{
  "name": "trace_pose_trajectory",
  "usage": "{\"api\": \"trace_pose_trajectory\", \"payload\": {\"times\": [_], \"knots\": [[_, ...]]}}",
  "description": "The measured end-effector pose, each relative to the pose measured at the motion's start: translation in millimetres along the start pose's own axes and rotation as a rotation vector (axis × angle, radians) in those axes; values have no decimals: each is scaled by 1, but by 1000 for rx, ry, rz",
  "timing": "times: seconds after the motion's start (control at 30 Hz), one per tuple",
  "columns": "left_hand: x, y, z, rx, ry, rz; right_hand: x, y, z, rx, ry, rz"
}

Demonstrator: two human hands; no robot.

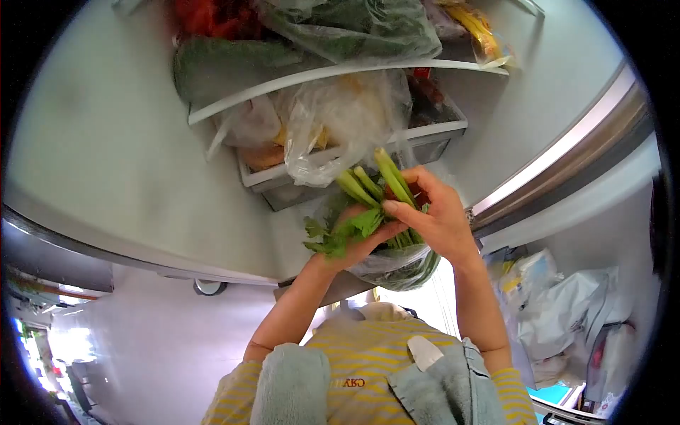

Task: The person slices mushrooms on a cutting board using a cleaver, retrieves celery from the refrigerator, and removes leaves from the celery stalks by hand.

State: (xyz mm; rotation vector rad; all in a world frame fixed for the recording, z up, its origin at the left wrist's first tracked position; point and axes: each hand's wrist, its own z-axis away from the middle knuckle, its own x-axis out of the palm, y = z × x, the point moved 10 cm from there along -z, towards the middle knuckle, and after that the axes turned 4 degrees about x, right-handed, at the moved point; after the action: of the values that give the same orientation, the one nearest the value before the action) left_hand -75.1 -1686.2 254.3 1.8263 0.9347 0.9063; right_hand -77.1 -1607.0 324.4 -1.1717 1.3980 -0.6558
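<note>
Green stalks with leaves [363,185], celery-like, stand up out of a clear plastic bag [400,273] in front of my body. My right hand [435,216] pinches the stalks from the right, thumb and fingers closed round one of them. From the left, my left hand [365,237] wraps round the lower stalks and leaves, its fingers partly hidden behind them. More green stems fill the bag beneath both hands.
Ahead is an open fridge with a shelf [283,83] holding bagged greens. Below it, a drawer [273,191] holds a clear plastic bag [340,117] and other food. The fridge door [567,170] is on the right, with white bags [570,312] beyond it.
</note>
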Motion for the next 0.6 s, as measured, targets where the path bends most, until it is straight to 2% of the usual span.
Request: {"api": "trace_pose_trajectory", "payload": {"times": [0.07,0.13,0.2,0.27,0.3,0.4,0.5,0.53,0.6], "knots": [[1,-8,0,-34,-13,81,2,8,-1,91,4,-67],[3,-22,2,-168,-1,344,6,-9,-3,-5,-22,53],[17,-3,-3,-82,-81,370,7,-18,-4,-64,-22,102],[9,6,4,1,-61,-11,6,-18,-5,-90,9,85],[5,12,7,45,-49,-199,1,-13,-7,-53,32,-22],[-16,-23,14,-198,23,11,-12,2,-8,54,60,-299],[-28,-18,20,-42,140,308,-27,10,-7,126,147,-289],[-31,-21,24,-88,228,536,-35,7,-5,125,192,-314],[-36,-26,34,-85,183,653,-46,1,-4,80,209,-342]]}}
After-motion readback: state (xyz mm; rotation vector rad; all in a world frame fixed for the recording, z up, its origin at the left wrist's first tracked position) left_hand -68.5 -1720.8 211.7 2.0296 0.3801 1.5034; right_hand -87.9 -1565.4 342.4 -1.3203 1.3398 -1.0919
